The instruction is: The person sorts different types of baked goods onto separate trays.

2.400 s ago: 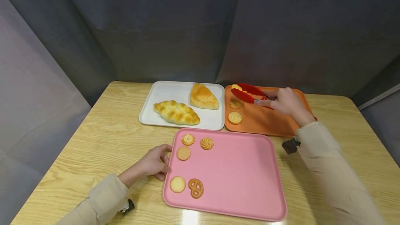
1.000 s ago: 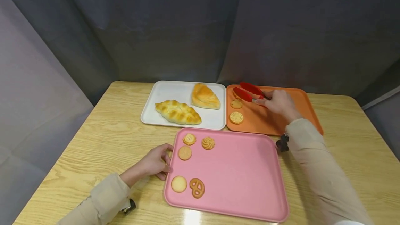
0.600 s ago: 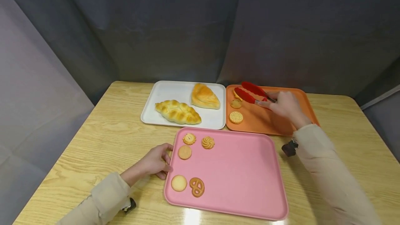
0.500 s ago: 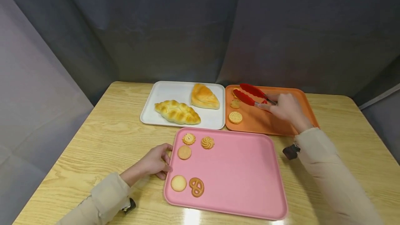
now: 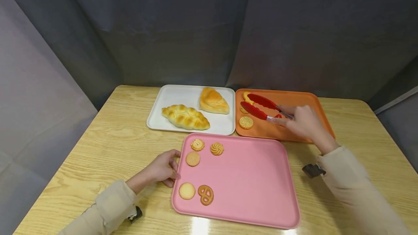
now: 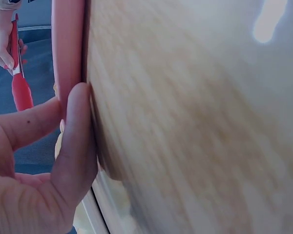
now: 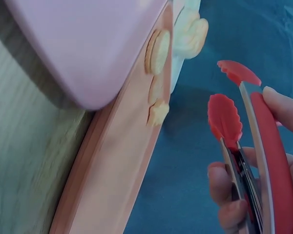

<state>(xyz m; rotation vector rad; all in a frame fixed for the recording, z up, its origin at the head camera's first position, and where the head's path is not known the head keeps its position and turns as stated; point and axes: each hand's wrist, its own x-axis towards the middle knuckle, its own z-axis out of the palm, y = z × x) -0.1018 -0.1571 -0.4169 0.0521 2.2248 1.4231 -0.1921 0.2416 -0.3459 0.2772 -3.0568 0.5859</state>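
My right hand (image 5: 302,120) grips red-tipped tongs (image 5: 256,111) over the orange tray (image 5: 281,133); their tips stand apart with nothing between them, as the right wrist view shows. Below and beside the tips lie a yellow cookie (image 5: 246,97), a small cookie (image 5: 243,110) partly hidden by the tongs, and a round dotted cookie (image 5: 246,122). My left hand (image 5: 162,168) holds the left rim of the pink tray (image 5: 254,184), thumb and finger on its edge in the left wrist view. That tray bears several cookies, among them a pretzel-shaped one (image 5: 206,195) and a swirled one (image 5: 217,149).
A white tray (image 5: 153,119) at the back left holds a braided bread (image 5: 186,117) and a folded bread (image 5: 213,100). It stands beside the orange tray, behind the pink one. A dark curtain (image 5: 183,32) hangs behind the wooden table (image 5: 107,137).
My right hand and the tongs have moved toward me and slightly right, away from the yellow cookie, which now shows more. The left hand has stayed at the pink tray's rim.
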